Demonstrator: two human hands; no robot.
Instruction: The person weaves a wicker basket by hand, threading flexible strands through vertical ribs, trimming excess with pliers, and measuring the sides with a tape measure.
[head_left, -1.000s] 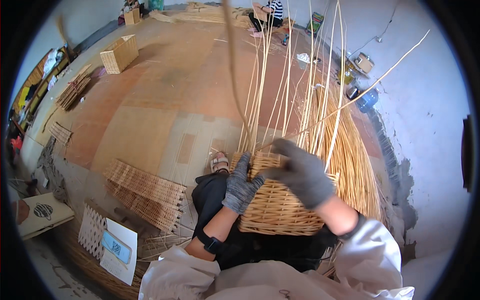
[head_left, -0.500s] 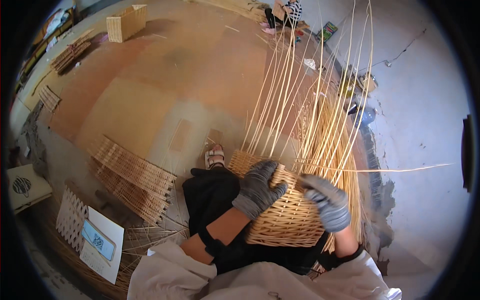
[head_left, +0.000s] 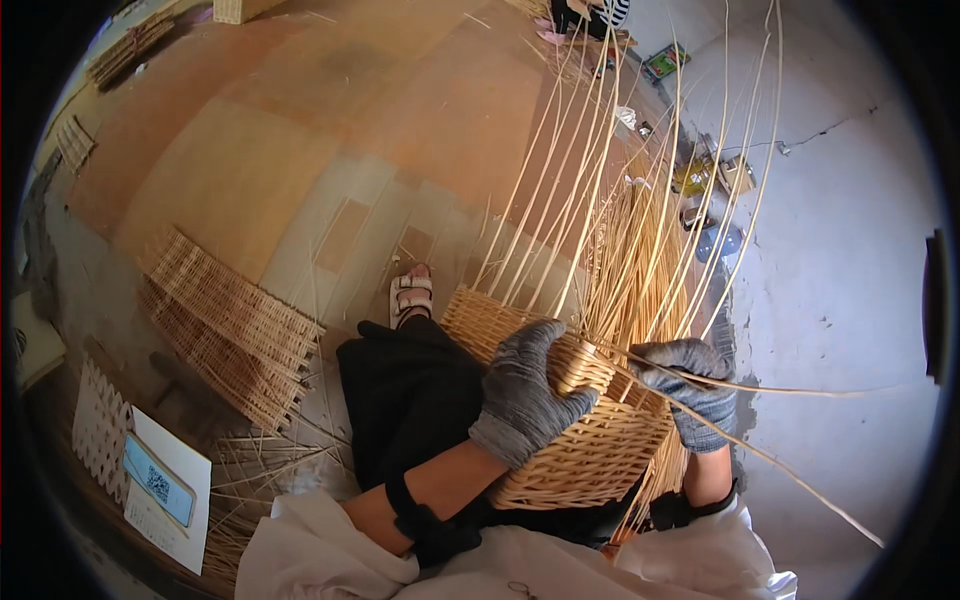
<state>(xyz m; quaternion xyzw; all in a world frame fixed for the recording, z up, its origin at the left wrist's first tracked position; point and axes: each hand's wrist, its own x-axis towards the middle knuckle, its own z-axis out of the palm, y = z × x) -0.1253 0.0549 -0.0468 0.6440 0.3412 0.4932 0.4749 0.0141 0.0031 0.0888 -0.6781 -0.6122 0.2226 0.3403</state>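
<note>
A partly woven wicker basket [head_left: 590, 455] rests tilted across my lap, with long upright stakes [head_left: 565, 215] rising from its far side. My left hand [head_left: 530, 390], in a grey knit glove, is closed over the basket's upper edge, the thumb toward the near wall. At the basket's right edge my right hand [head_left: 690, 385], gloved alike, has its fingers curled round a thin wicker strand [head_left: 790, 474] that runs out to the lower right. Another strand [head_left: 800, 391] passes by the same hand, pointing right. The fingertips of the right hand are partly hidden.
A bundle of loose wicker rods [head_left: 640, 250] lies beyond the basket, along the pale wall [head_left: 840, 220]. On the left are flat woven panels [head_left: 230, 330] and a phone [head_left: 160, 480] on white card. Farther off, another person [head_left: 590, 15] sits on the floor.
My right hand has shifted slightly right and upward, and is no longer blurred. A second strand now sticks out to the lower right. My left hand keeps its hold; the view has shifted.
</note>
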